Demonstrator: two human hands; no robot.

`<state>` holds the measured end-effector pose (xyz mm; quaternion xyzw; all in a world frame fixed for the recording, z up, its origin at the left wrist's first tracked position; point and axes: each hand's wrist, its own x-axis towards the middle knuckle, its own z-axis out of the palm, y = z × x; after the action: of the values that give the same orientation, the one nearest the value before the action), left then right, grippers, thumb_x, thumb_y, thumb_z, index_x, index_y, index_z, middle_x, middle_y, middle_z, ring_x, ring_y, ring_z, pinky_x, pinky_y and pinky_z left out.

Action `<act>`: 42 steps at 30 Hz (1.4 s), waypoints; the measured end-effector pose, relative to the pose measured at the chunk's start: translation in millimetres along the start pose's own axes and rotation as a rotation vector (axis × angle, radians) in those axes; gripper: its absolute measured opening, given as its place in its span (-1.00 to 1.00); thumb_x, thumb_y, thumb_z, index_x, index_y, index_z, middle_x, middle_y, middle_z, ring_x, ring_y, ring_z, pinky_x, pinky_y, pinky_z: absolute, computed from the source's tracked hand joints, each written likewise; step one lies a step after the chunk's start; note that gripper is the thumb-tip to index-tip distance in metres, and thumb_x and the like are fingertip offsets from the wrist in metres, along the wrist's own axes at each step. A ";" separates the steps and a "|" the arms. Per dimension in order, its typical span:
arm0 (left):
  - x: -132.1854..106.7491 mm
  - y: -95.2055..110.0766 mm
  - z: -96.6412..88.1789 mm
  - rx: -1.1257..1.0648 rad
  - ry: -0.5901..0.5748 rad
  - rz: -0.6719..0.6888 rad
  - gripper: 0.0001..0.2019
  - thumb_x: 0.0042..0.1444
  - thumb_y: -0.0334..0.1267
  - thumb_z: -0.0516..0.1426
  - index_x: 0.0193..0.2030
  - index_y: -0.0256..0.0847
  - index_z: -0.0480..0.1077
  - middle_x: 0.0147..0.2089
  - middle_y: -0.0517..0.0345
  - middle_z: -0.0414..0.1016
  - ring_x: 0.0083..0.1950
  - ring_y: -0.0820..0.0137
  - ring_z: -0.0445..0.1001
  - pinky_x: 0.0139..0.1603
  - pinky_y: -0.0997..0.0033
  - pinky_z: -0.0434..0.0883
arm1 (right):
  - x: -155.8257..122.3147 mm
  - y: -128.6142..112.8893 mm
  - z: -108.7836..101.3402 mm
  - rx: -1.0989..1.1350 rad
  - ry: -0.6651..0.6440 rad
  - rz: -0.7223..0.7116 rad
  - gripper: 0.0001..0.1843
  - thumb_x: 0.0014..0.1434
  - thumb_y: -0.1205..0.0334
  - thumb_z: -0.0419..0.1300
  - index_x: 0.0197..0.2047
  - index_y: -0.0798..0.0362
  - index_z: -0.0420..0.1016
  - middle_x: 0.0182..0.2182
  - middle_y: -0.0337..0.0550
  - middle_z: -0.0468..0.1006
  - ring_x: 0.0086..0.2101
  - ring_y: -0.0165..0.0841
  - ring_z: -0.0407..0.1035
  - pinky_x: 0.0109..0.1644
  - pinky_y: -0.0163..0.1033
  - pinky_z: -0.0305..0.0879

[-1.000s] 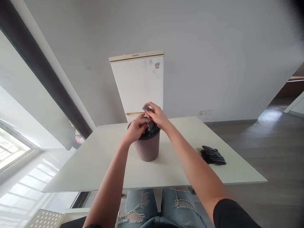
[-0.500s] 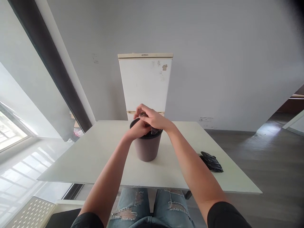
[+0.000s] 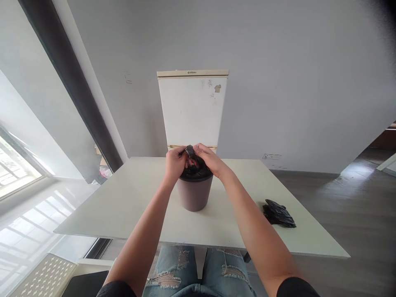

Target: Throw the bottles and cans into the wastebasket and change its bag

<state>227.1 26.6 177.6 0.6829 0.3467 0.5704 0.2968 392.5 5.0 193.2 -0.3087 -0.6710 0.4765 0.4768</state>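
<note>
A brownish-mauve trash can [image 3: 194, 196] with a dark rim stands upright on the pale table [image 3: 139, 198]. A black plastic bag [image 3: 202, 171] sits in its mouth, with its upper edge gathered above the rim. My left hand [image 3: 175, 163] pinches that gathered edge from the left. On the right, my right hand [image 3: 210, 159] grips the bag's edge with bent fingers. Both hands are close together over the can. A folded black plastic bundle [image 3: 279, 213] lies on the table's right side, away from my hands.
Behind the table stands a white fridge [image 3: 193, 109] against the grey wall [image 3: 293, 82]. A light container with a cross-patterned side [image 3: 45, 276] is at the lower left. My legs in ripped jeans [image 3: 198, 272] are under the table's front edge.
My hands, which overlapped inside the can's mouth, have moved up and apart to either side. More of the black bag shows between them. The view has shifted slightly.
</note>
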 end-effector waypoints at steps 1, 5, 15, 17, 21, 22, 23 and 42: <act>-1.0 0.3 0.1 0.056 0.035 -0.004 -0.79 0.21 -0.32 0.09 -0.27 -0.19 0.60 -0.57 0.26 0.46 -0.58 0.47 0.34 -0.48 0.46 0.30 | -2.6 -0.6 -0.9 -0.027 0.020 0.018 -0.54 0.28 -0.29 0.26 -0.20 -0.09 0.27 -0.46 -0.35 0.53 -0.38 -0.31 0.37 -0.21 -0.19 0.27; -4.3 4.1 1.3 0.255 0.096 0.008 -0.71 0.14 -0.40 0.04 -0.28 -0.15 0.62 -0.59 0.28 0.41 -0.55 0.44 0.34 -0.40 0.44 0.31 | -11.3 6.7 -2.5 -0.237 0.109 -0.074 -0.64 0.17 -0.02 0.41 -0.19 -0.10 0.31 -0.38 -0.38 0.54 -0.34 -0.34 0.37 -0.18 -0.22 0.24; 0.0 6.2 1.4 0.281 -0.006 -0.172 -0.72 0.22 -0.21 0.09 -0.51 -0.17 0.40 -0.62 0.21 0.39 -0.56 0.43 0.33 -0.46 0.43 0.26 | -31.7 29.0 18.9 -1.041 0.424 -0.349 -0.77 0.43 0.22 0.13 -0.13 0.01 0.64 -0.23 -0.09 0.52 -0.15 -0.23 0.43 0.06 -0.05 0.14; 2.8 6.8 -1.0 0.198 -0.074 -0.252 -0.71 0.19 -0.21 0.11 -0.55 -0.18 0.35 -0.65 0.23 0.34 -0.58 0.47 0.30 -0.50 0.46 0.22 | -34.4 32.2 21.8 -1.101 0.432 -0.354 -0.73 0.47 0.22 0.06 -0.08 0.02 0.60 -0.17 -0.05 0.52 -0.13 -0.21 0.41 0.01 -0.05 0.11; 8.2 15.0 -10.0 0.119 -0.247 -0.363 -0.75 0.04 -0.32 0.16 -0.63 -0.18 0.31 -0.69 0.24 0.27 -0.62 0.51 0.22 -0.56 0.50 0.16 | -38.8 38.0 24.4 -1.158 0.384 -0.386 -0.67 0.53 0.19 -0.04 0.11 0.04 0.50 -0.01 0.08 0.52 -0.04 -0.14 0.37 0.02 -0.03 0.10; 9.8 18.0 -12.7 0.115 -0.297 -0.380 -0.75 0.00 -0.34 0.17 -0.66 -0.18 0.29 -0.69 0.22 0.27 -0.63 0.51 0.22 -0.58 0.50 0.15 | -39.6 38.6 23.9 -1.151 0.363 -0.385 -0.67 0.54 0.17 -0.05 0.15 0.04 0.48 0.02 0.09 0.51 -0.01 -0.12 0.37 0.02 -0.02 0.11; 11.5 21.1 -15.5 0.111 -0.356 -0.391 -0.74 -0.03 -0.35 0.17 -0.68 -0.17 0.28 -0.69 0.20 0.28 -0.63 0.50 0.23 -0.59 0.49 0.15 | -40.2 38.6 22.7 -1.133 0.338 -0.381 -0.66 0.54 0.15 -0.05 0.18 0.03 0.46 0.04 0.10 0.51 0.00 -0.12 0.37 0.03 -0.03 0.12; 15.0 27.3 -15.4 0.173 -0.449 -0.333 -0.66 0.11 -0.26 0.14 -0.67 -0.19 0.27 -0.65 0.22 0.33 -0.60 0.51 0.28 -0.55 0.50 0.21 | -22.9 28.3 -13.8 -1.050 0.109 -0.348 -0.70 0.52 0.19 0.02 -0.25 0.00 0.47 -0.28 -0.12 0.49 -0.18 -0.22 0.36 -0.10 -0.13 0.15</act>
<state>217.2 23.0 210.7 0.7486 0.4268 0.3168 0.3964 412.3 -0.1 160.1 -0.4137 -0.8338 -0.0243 0.3648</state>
